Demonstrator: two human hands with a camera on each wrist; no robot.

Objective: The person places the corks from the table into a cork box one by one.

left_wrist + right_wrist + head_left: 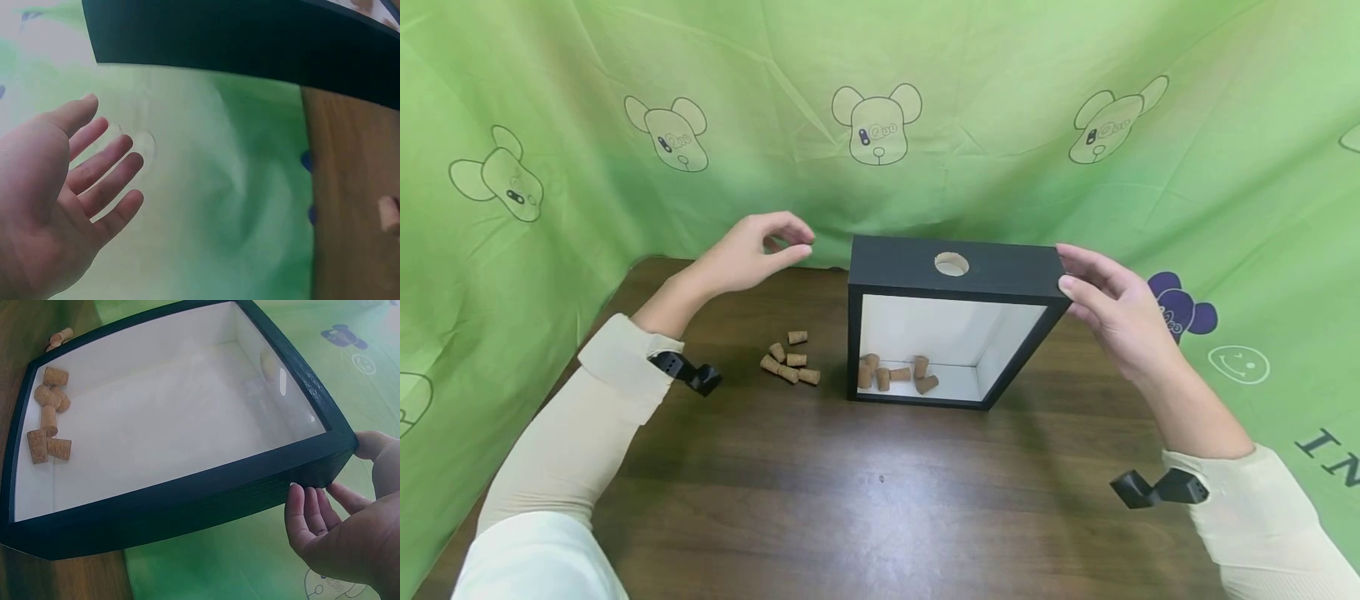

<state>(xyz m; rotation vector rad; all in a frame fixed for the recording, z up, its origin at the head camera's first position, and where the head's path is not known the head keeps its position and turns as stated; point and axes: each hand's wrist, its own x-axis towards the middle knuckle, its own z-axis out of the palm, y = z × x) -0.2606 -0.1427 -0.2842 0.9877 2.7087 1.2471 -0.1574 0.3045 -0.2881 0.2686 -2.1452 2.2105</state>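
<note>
Hands apart, on my feed. Left hand: fingers relaxed, left of the upright black rectangular box. Right hand: grips its top right corner, some fingers partly hidden. Tapered tan corks: inside its base, overlapping; loose tan corks: left of it. Brown wood-grain table: beneath. Creased green printed cloth: behind.

Reads "IN" on the green curtain toward four o'clock; shows a smiley at three, illegibly small mouse-head lettering at twelve.
</note>
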